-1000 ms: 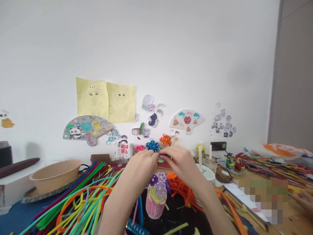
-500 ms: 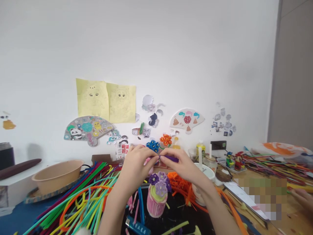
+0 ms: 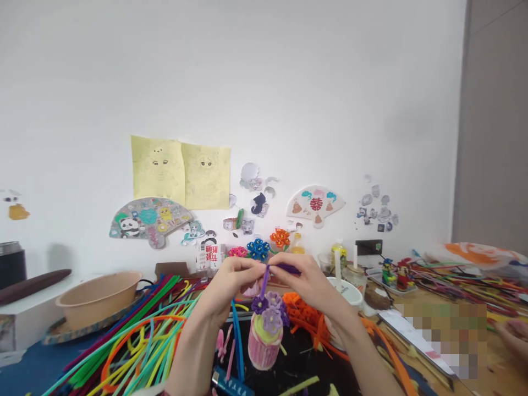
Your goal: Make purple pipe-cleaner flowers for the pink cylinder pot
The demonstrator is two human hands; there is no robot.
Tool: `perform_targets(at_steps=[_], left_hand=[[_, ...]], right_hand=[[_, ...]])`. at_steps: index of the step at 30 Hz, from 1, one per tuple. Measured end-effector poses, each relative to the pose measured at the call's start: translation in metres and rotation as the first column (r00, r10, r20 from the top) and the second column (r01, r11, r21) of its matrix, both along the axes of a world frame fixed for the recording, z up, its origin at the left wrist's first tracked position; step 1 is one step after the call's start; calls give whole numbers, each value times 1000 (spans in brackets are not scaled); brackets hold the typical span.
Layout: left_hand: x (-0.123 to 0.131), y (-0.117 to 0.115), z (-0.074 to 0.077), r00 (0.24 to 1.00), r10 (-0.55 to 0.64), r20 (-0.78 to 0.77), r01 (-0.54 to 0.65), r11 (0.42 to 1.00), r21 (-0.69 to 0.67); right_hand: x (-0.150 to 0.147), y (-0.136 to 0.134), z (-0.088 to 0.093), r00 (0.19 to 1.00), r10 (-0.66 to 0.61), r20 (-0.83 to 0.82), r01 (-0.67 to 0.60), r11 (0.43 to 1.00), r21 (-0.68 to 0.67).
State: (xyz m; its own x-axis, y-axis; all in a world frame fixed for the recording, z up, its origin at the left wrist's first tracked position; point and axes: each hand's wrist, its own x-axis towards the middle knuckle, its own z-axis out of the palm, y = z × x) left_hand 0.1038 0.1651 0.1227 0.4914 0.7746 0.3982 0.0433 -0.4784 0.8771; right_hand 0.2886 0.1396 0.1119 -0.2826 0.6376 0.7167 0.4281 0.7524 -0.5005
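Observation:
A purple pipe cleaner (image 3: 264, 281) is pinched between the fingertips of both hands, and one length hangs down. My left hand (image 3: 241, 275) has its thumb and fingers closed on it. Opposite, my right hand (image 3: 301, 278) grips it too, with more purple running back under its fingers. Just below the hands stands a pink pipe-cleaner cupcake (image 3: 264, 347) with a pale green top. Purple and lilac flowers (image 3: 272, 314) sit on top of it, and the hanging strand ends close to them. Behind my hands are blue flowers (image 3: 258, 249), orange flowers (image 3: 280, 238) and pink flowers (image 3: 237, 252).
Loose green and yellow pipe cleaners (image 3: 142, 335) spread on the left, near a tan bowl (image 3: 99, 297). An orange pile (image 3: 303, 316) lies right of the cupcake. A blue lighter (image 3: 231, 384) lies in front. Another person's hand (image 3: 513, 335) is at the far right.
My left hand has tipped and lowered slightly, uncovering the pink flowers behind it. A purple length now shows hanging between my hands. The other person's hand has shifted to the right.

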Motion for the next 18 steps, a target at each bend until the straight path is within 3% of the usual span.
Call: perform_targets(at_steps=[3,5,7,9,10,12,15,18], left_hand=[[-3,-1,4,996,40,-76,-25,983,179],[-5,-5,9,975,192,-115,-125,893,433],[-6,-9,12,909,402,-115,-218,689,691],[-5,-12,14,840,539,-57,-246,473,846],[-4,-14,14,824,565,-24,-242,391,888],[-2,-16,13,823,567,28,-234,293,927],[1,-18,12,827,559,62,-249,264,932],[4,-19,12,836,545,65,-294,344,892]], right_hand=[[1,0,1,996,32,-86,-38,998,-58],[1,-1,2,982,88,-165,-106,989,-103],[1,-2,2,962,146,-231,-182,973,-141],[1,-2,2,944,180,-276,-233,957,-172],[1,-2,2,940,184,-289,-244,952,-186],[1,-2,2,937,182,-298,-249,947,-205],[-1,-1,1,935,190,-300,-259,943,-210],[-2,-2,2,937,191,-292,-255,946,-199]])
